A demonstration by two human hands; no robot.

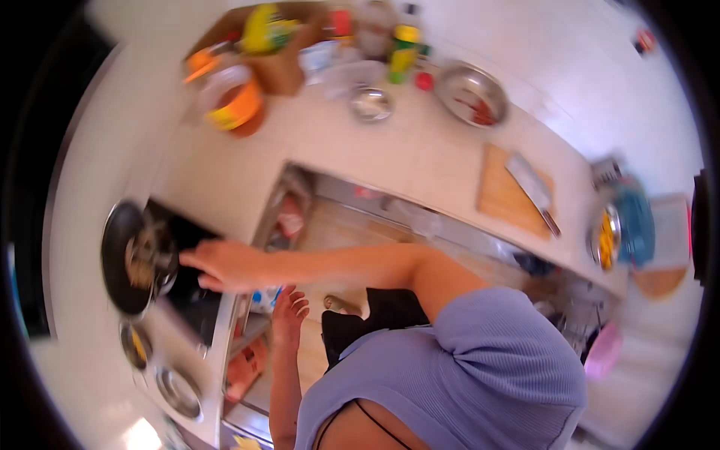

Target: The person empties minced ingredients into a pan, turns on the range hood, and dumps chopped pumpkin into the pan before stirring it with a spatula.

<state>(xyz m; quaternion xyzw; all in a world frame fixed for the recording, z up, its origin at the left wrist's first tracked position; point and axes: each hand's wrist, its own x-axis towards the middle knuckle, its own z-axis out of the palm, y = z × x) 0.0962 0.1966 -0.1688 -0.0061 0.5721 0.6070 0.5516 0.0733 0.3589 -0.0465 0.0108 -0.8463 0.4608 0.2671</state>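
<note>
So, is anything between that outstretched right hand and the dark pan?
Only a blurred, shiny object, at the side of the dark pan nearest the right hand. The blur hides whether the hand holds it; nothing else visible intervenes.

a pan (117,253) crowds the right hand (225,264); mid-counter (375,154) lies free.

The right hand (232,266) beside the wok (117,247) is motion-blurred; whether it grips anything cannot be told. Food (138,266) inside the wok is too smeared to identify. Well right of the wok, labels on 2 bottles, the yellow-and-green bottle (405,54) and the red-capped bottle (341,24), are unreadable.
</note>
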